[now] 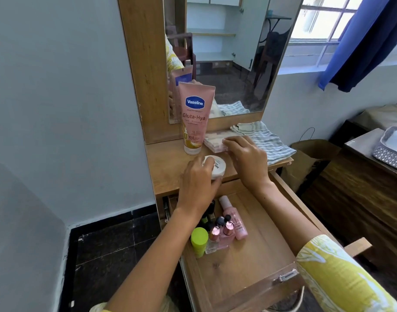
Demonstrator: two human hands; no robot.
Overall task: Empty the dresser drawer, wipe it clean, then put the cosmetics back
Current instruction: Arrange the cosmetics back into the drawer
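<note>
A: Head view: left hand [196, 181] gripped white jar [216, 168] at desk [168, 167] front edge; right hand [247, 158] lay flat on palette [215, 141].

B: Emptying partly done; bottles [217, 230] remained in drawer [249, 262]; wiping pending.

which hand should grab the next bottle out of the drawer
Probably the left hand. It holds the white jar at the dresser top's front edge, directly above the bottles in the drawer. The right hand is farther back on the pink palette.
</note>
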